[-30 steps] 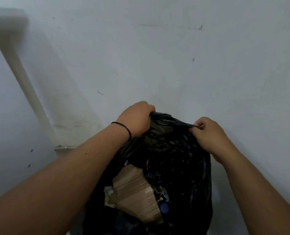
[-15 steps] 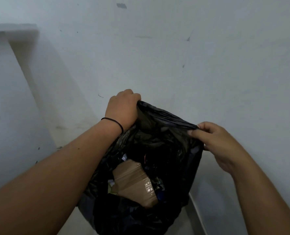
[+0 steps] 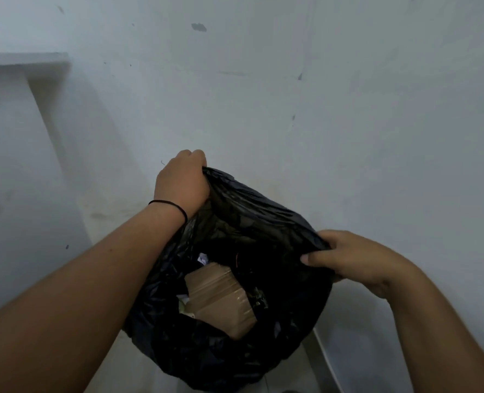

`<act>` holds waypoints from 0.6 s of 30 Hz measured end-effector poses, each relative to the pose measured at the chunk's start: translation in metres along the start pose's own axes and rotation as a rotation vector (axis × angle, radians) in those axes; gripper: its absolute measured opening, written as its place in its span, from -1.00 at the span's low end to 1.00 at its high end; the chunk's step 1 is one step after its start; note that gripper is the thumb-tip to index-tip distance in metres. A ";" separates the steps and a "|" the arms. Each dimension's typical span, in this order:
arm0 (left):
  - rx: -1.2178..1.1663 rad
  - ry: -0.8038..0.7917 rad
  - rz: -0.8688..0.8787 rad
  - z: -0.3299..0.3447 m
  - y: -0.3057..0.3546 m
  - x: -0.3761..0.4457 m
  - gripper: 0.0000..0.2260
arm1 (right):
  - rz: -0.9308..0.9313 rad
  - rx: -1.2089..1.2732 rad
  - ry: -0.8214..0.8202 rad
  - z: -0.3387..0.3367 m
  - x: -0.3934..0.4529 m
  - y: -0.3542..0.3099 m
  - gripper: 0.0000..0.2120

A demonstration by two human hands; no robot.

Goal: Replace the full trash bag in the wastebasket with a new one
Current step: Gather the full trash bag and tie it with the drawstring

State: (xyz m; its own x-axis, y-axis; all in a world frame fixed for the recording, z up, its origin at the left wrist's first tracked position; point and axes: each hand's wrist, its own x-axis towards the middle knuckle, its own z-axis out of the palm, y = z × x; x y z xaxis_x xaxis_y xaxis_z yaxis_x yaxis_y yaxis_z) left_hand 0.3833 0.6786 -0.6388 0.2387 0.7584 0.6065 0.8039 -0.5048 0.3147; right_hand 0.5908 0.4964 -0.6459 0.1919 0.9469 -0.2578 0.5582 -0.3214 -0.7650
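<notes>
Hands, left (image 3: 181, 181) and right (image 3: 357, 259), each grip closed on the black trash bag's (image 3: 263, 219) rim; no legible writing.

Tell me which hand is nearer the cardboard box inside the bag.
Right, narrowly. The right hand grips the bag's rim just right of and above the cardboard box; the left hand grips the far rim, higher up.

Two bare arms come in from the bottom, one on each side. No sleeves show on them. The left hand (image 3: 182, 182) has a thin black stretchy band (image 3: 169, 206) around its wrist, like a hair tie. It fits close, and part of it goes out of sight round the wrist. The right hand (image 3: 357, 259) wears nothing that shows.
</notes>
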 end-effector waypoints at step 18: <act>-0.441 -0.460 -0.797 -0.007 -0.124 -0.140 -0.86 | -0.136 0.496 0.483 0.005 0.025 -0.038 -0.83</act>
State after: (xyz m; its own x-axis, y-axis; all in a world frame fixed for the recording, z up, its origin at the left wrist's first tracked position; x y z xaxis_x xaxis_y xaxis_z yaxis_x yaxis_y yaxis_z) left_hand 0.2459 0.6327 -0.7572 -0.0174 0.9781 -0.2073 0.5705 0.1800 0.8013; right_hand 0.5703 0.5325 -0.6265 0.5475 0.8345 0.0621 0.1907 -0.0521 -0.9803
